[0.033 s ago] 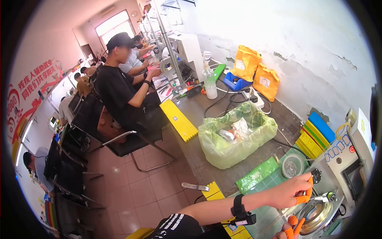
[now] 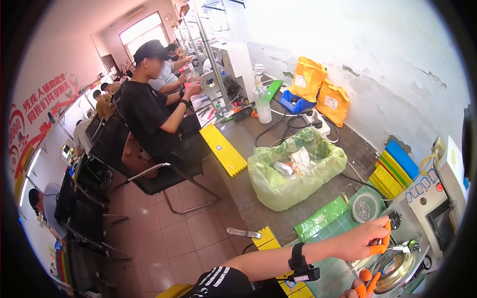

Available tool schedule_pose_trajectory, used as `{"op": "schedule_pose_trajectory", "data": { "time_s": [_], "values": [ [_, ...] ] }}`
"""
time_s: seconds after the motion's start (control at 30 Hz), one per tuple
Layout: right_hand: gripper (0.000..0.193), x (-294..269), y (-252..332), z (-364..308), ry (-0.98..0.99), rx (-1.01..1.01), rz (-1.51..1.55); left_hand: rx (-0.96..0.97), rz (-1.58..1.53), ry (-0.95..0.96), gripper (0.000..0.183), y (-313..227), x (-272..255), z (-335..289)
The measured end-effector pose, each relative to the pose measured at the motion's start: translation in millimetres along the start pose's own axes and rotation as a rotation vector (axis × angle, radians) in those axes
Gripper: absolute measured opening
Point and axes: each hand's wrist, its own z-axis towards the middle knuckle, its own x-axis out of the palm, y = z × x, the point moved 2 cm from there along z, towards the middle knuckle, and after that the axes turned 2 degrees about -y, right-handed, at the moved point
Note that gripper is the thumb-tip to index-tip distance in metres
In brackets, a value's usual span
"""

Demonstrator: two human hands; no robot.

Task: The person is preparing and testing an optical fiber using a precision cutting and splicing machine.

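Observation:
My left hand [image 2: 358, 240] reaches across the bench from the lower middle, fingers curled closed, orange finger cots on the tips. Something dark shows inside the curl, too hidden to name. Just beyond it is a black knob [image 2: 395, 219] on the bench machine [image 2: 422, 198]. At the bottom edge my right hand [image 2: 358, 289] is only partly in view, also in orange cots, its fingers bent together; what they hold, if anything, is hidden. A round shiny metal bowl [image 2: 395, 272] lies beside both hands. A clear cup of small metallic pieces [image 2: 365, 207] stands beyond the left hand.
A bin lined with a green bag [image 2: 278, 191] holds crumpled white paper. Near it are a green packet [image 2: 322, 218], yellow trays [image 2: 224, 149], stacked coloured trays [image 2: 392, 169], orange bags [image 2: 332, 102], cables and a bottle [image 2: 262, 104]. A co-worker [image 2: 154, 94] sits farther along the bench.

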Motion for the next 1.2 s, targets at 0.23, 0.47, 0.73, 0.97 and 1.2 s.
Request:
{"op": "schedule_pose_trajectory", "data": {
  "time_s": [0.23,0.47,0.73,0.97,1.2],
  "values": [
    [0.041,2.2,-3.4,-0.8,-0.072,-0.017,0.006,-0.02,-0.051,-0.017,0.01,-2.0,2.9,-2.7],
    [0.041,2.8,-3.6,1.2,-0.066,-0.026,-0.018,-0.024,-0.043,0.021,0.01,-1.3,1.3,-2.2],
    [0.037,-0.7,-0.3,2.3,-0.06,-0.049,-0.049,-0.026,-0.066,-0.032,0.01,-0.7,4.8,0.4],
    [0.035,0.2,-2.1,1.1,-0.105,-0.064,-0.051,-0.053,-0.051,-0.034,0.01,-2.2,3.7,-1.5],
    [0.036,0.4,-1.0,8.2,-0.042,-0.048,-0.106,-0.042,-0.039,0.009,0.008,0.4,1.1,-0.5]
  ]
}}
